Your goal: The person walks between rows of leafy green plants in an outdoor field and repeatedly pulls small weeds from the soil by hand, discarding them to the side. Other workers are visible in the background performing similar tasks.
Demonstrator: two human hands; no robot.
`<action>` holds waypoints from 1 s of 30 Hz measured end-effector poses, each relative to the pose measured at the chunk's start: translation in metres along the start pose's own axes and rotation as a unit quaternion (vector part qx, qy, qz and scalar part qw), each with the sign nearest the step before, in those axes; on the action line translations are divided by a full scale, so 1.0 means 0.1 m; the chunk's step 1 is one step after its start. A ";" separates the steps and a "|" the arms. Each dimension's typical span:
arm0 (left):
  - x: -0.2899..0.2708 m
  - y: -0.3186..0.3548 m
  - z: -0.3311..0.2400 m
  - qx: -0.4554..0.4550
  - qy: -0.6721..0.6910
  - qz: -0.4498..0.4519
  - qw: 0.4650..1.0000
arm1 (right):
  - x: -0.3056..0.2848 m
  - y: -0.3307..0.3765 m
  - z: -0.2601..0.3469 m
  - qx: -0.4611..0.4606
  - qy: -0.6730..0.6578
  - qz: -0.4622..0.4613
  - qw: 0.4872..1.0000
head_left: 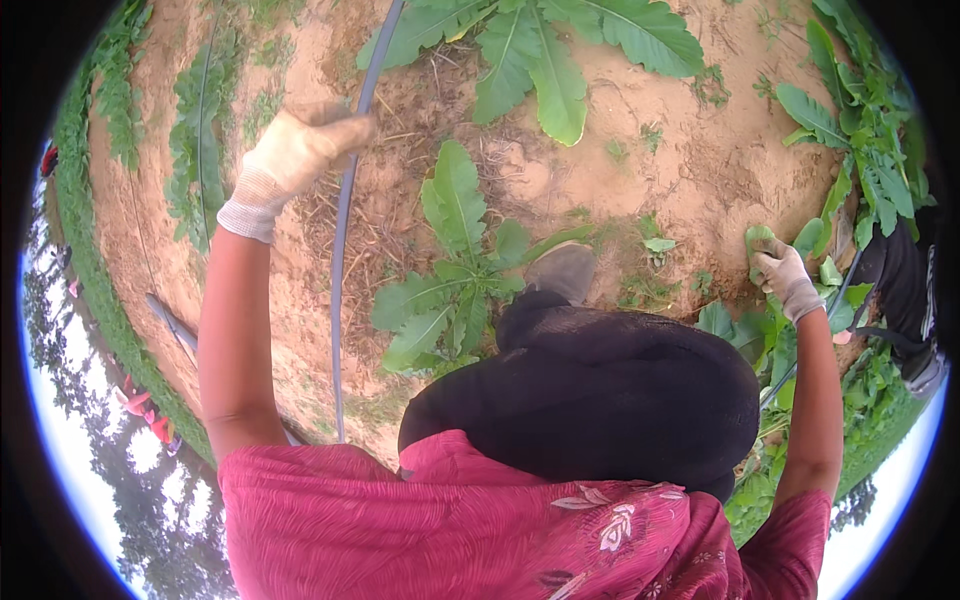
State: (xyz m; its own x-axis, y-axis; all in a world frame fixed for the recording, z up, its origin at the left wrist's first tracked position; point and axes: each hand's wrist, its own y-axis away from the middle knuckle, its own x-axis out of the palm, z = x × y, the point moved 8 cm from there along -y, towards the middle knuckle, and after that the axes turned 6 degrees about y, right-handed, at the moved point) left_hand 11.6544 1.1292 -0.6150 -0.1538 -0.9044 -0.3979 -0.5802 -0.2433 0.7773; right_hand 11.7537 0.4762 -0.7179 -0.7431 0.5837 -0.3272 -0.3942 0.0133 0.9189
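Bright, diffuse daylight covers the soil (600, 180) around the black trousers (590, 400), leaving only faint shadows. To either side of them, sky (870, 520) glares white, blue-fringed and fisheye-bent; beyond their left, the gloved left hand (300, 150) looks slightly blurred.

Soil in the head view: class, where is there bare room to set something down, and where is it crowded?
A broad, mostly bare soil patch lies between the large top plant and the right hand, with scattered small weeds. A narrower, straw-flecked strip runs between the left forearm and the grey hose. The right edge is crowded: leafy plants bunch there.
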 end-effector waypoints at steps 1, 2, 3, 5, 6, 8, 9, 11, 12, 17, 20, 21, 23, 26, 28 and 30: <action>0.10 0.06 0.28 -0.047 -0.029 0.029 0.998 | -0.05 -0.08 0.06 0.001 0.026 0.001 1.000; 0.23 0.13 0.52 -0.081 -0.041 0.067 0.994 | -0.08 -0.14 0.13 -0.005 0.068 0.003 0.998; 0.35 0.23 0.74 -0.087 -0.025 0.087 0.992 | -0.09 -0.19 0.19 -0.007 0.107 0.012 0.994; 0.62 0.35 1.16 -0.124 -0.014 0.129 0.984 | -0.07 -0.26 0.27 0.002 0.148 0.039 0.988; 0.72 0.39 1.32 -0.123 0.012 0.143 0.982 | -0.05 -0.29 0.30 0.003 0.184 0.056 0.981; 0.90 0.48 1.65 -0.145 0.053 0.168 0.974 | 0.01 -0.33 0.37 -0.003 0.249 0.088 0.965; 0.95 0.51 1.76 -0.118 0.071 0.170 0.976 | 0.04 -0.35 0.42 -0.020 0.285 0.083 0.955; 1.03 0.56 2.09 -0.144 0.045 0.153 0.977 | 0.09 -0.39 0.49 -0.018 0.334 0.095 0.937; 1.08 0.59 2.21 -0.146 0.041 0.149 0.977 | 0.13 -0.41 0.55 -0.018 0.364 0.101 0.926; 1.29 0.59 2.04 0.194 -0.007 -0.002 0.981 | 0.27 -0.64 1.29 -0.050 0.476 0.100 0.872; 1.65 0.54 2.18 0.110 -0.146 0.042 0.982 | 0.37 -0.79 2.03 -0.109 0.479 0.080 0.867; 1.73 0.55 2.24 0.082 -0.215 0.058 0.971 | 0.39 -0.82 2.29 -0.137 0.477 0.064 0.866; 1.85 0.62 2.41 0.056 -0.341 0.090 0.934 | 0.39 -0.86 2.70 -0.177 0.430 0.051 0.884; 1.84 0.79 2.89 -0.014 -0.297 0.064 0.953 | 0.30 -0.93 2.91 -0.178 0.335 0.066 0.923; 1.53 1.14 3.69 -0.212 -0.163 0.014 0.963 | 0.19 -0.99 2.87 -0.187 0.283 0.091 0.936; 1.19 1.66 4.49 -0.351 0.126 -0.112 0.921 | -0.05 -1.14 2.75 -0.167 0.347 0.045 0.922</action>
State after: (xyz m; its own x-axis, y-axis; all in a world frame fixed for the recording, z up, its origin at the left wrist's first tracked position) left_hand 11.1807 1.1387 -0.7518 0.1493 -0.8347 -0.5300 0.0996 -0.5206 0.8480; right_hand 11.9512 0.6946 -0.7606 -0.9020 -0.0907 -0.4222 -0.3732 -0.3280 0.8678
